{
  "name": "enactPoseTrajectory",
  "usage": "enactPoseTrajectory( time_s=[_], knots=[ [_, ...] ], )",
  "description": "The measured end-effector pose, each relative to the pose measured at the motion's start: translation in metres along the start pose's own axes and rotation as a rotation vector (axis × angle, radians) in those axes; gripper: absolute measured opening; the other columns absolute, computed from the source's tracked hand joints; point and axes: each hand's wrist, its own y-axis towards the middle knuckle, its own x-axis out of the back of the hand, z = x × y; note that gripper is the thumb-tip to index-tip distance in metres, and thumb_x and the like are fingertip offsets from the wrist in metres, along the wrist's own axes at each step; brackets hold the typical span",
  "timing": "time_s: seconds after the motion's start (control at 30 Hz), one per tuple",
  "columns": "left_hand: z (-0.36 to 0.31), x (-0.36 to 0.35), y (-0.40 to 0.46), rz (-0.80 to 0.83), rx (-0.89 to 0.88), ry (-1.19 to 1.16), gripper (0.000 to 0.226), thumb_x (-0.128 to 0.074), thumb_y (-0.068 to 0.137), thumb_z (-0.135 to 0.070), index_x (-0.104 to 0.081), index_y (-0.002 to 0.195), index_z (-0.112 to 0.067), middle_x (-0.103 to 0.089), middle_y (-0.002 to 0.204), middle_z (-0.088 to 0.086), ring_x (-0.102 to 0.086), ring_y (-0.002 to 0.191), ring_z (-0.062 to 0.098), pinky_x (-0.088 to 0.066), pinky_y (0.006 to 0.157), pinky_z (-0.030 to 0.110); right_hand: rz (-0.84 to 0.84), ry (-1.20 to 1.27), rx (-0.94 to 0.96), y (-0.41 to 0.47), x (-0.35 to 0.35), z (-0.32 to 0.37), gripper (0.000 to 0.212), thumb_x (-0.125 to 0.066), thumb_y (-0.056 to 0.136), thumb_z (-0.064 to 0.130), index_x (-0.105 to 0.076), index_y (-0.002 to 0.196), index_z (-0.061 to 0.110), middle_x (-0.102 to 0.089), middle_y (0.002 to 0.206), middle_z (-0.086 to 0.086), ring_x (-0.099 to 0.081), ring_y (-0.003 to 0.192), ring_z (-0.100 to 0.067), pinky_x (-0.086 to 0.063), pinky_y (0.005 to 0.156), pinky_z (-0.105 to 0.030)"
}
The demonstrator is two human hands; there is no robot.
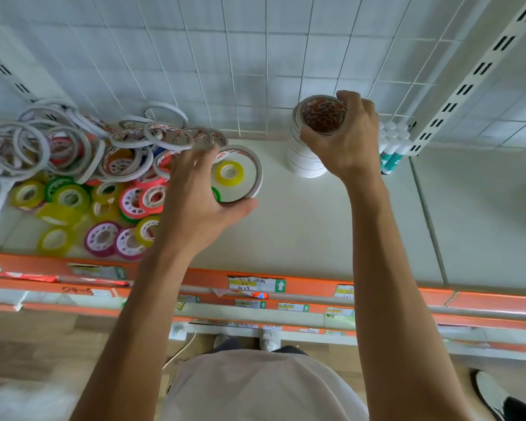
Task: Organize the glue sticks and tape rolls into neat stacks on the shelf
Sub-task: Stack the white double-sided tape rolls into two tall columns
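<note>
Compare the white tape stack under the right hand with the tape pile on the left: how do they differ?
The white tape stack is an upright, aligned column; the tape pile is a loose, overlapping heap.
The stack's rolls all look white; the pile mixes white rings with yellow, pink, green and purple rolls.
The right hand grips the stack's top; the left hand holds a large white roll at the pile's edge.
Both sit on the shelf.

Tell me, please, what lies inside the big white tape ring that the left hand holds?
Inside the big white tape ring lies a small yellow tape roll, flat on the shelf. A bit of green roll shows beside the left hand, which covers the rest.
</note>
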Motion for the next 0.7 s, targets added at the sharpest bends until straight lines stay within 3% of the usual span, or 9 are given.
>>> enactPoseTrajectory(
  time_s=[0.37,0.7],
  knots=[
    [0.005,-0.005,-0.004,0.042,0.027,0.009,0.092,-0.081,0.067,-0.055,-0.046,0.143,-0.017,-0.05,0.138,0.005,-0.041,0.13,0.022,-0.032,0.1,0.027,0.006,0.018,0.005,0.009,-0.005,-0.005,0.083,-0.077,0.072,0.051,-0.047,0.141,0.015,-0.05,0.135,-0.007,-0.045,0.124,-0.023,-0.032,0.094,-0.018],
    [0.006,-0.002,-0.007,0.043,0.044,0.008,0.093,-0.084,0.069,-0.051,-0.044,0.146,-0.016,-0.048,0.14,0.005,-0.039,0.133,0.021,-0.03,0.1,0.024,0.029,0.06,0.035,0.009,-0.007,-0.013,0.092,-0.082,0.07,0.051,-0.039,0.145,0.017,-0.046,0.141,-0.007,-0.044,0.128,-0.022,-0.034,0.099,-0.021]
  ],
)
